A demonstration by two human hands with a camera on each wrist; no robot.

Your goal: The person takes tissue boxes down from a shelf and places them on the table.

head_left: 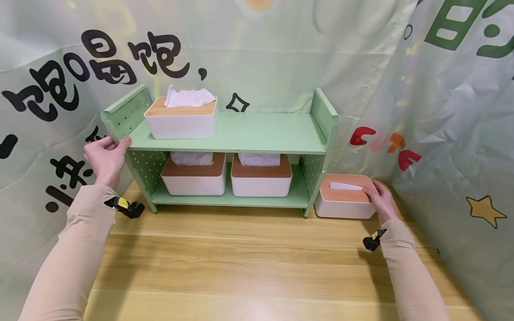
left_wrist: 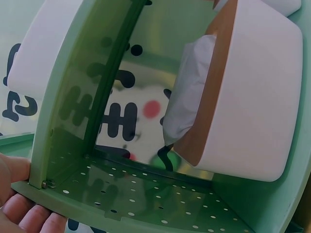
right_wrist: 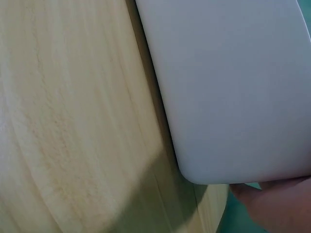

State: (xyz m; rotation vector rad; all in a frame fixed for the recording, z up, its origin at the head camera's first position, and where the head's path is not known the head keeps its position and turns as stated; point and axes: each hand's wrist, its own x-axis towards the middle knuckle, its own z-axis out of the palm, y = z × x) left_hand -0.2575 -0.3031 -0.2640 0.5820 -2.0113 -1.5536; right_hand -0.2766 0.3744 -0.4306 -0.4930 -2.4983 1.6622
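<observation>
My left hand [head_left: 105, 159] grips the left side of a green two-tier shelf [head_left: 257, 129]; in the left wrist view the fingers of that hand [left_wrist: 18, 208] wrap the panel's edge beside the upper board. My right hand [head_left: 383, 203] holds the right end of a white tissue box [head_left: 345, 208] with a wooden lid, thumb at the lid, on the table right of the shelf. The right wrist view shows the box's white wall [right_wrist: 233, 92] with part of my hand [right_wrist: 282, 206] against its end.
One tissue box [head_left: 182, 125] stands on the upper tier at the left. On the lower tier, two more, a left one [head_left: 194, 185] and a right one [head_left: 261, 186], stand side by side. A printed cloth [head_left: 257, 58] hangs behind and beside the wooden table [head_left: 241, 258].
</observation>
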